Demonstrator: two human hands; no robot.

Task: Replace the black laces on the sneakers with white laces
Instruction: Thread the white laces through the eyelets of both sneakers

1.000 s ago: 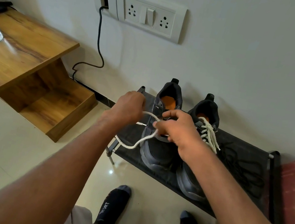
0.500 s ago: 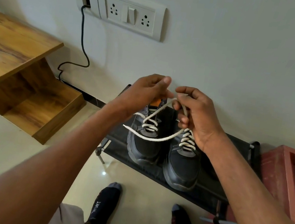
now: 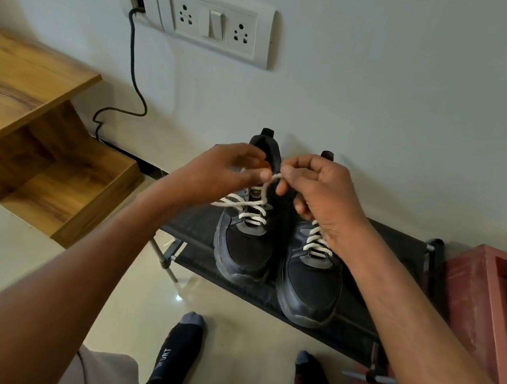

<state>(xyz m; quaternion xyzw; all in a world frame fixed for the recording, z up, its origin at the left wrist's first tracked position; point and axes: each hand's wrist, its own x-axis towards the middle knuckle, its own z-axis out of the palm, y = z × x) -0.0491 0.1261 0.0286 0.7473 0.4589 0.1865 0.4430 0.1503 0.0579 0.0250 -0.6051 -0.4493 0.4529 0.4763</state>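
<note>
Left hand (image 3: 215, 171): your fingertips pinch the white lace (image 3: 251, 205) above the left sneaker (image 3: 244, 244).
Right hand (image 3: 319, 193): your curled fingers grip the same lace.
Lace: spans both hands, threaded below.
Sneakers: on the black rack (image 3: 398, 244).

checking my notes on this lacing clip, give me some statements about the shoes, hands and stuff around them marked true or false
1. Both sneakers stand on a dark rack. True.
2. The left sneaker has black laces. False: the laces showing on it are white.
3. Both hands pinch the white lace above the left sneaker. True: left hand, right hand.
4. The right sneaker lies on its side. False: it stands upright beside the other.
5. A cable hangs from the wall plate. True.
</note>
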